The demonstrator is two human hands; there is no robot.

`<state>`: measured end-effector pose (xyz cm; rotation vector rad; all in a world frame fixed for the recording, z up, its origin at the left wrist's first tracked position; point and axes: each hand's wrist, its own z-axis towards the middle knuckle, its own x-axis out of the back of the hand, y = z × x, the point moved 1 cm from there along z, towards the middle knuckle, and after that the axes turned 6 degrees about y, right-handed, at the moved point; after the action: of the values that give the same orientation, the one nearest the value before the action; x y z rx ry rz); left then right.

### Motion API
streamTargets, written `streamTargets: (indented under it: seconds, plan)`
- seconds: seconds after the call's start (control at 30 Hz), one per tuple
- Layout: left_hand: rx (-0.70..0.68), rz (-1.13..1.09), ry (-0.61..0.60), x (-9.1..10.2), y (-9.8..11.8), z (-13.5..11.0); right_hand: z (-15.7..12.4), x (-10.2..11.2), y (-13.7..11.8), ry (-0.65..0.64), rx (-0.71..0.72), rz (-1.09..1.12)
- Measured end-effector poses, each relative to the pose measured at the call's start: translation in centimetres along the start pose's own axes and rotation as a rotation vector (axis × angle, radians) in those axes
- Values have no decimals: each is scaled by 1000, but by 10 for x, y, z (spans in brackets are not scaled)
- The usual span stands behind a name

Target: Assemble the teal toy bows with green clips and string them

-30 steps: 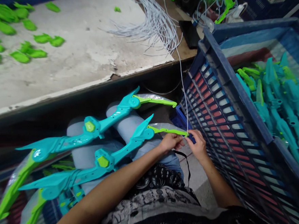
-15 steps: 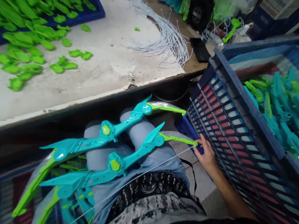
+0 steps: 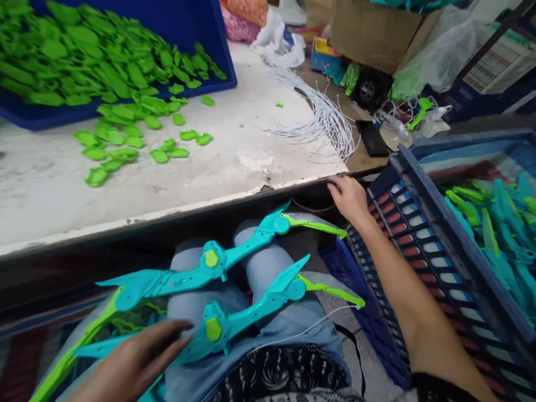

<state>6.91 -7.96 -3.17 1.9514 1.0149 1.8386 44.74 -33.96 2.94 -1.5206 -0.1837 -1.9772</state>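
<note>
Two turquoise toy bows with lime-green limb tips lie across my lap: a farther bow (image 3: 175, 280) and a nearer bow (image 3: 265, 302). From the nearer bow's right tip a white string (image 3: 307, 333) hangs slack toward my waist. My left hand (image 3: 135, 363), somewhat blurred, is over the left half of the nearer bow, fingers apart, hiding that part. Whether it touches the bow I cannot tell. At the table's front edge, my right hand (image 3: 349, 199) is held out with nothing visible in it, just below a bundle of white strings (image 3: 326, 122).
A blue bin (image 3: 189, 12) tipped on the white table (image 3: 205, 178) spills lime-green plastic pieces (image 3: 116, 138). On my right stands a dark blue crate (image 3: 415, 199) holding turquoise and green bow parts. A black phone (image 3: 372, 138), a small fan (image 3: 372, 89) and a cardboard box (image 3: 371, 30) sit farther back.
My right hand has left the nearer bow's right tip and moved up to the table edge. My left hand has come into view over that bow. Its string has gone from taut to slack.
</note>
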Motion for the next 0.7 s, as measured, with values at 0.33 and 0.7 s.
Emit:
streamTargets:
  seconds: [0.33,0.7]
  plan:
    - [-109,-71,-495,-61,79,35,70,-18,-8,-139,-106,96]
    - [308,-803,-359,-109,151,171,-114,-8,49,20,-756,1050]
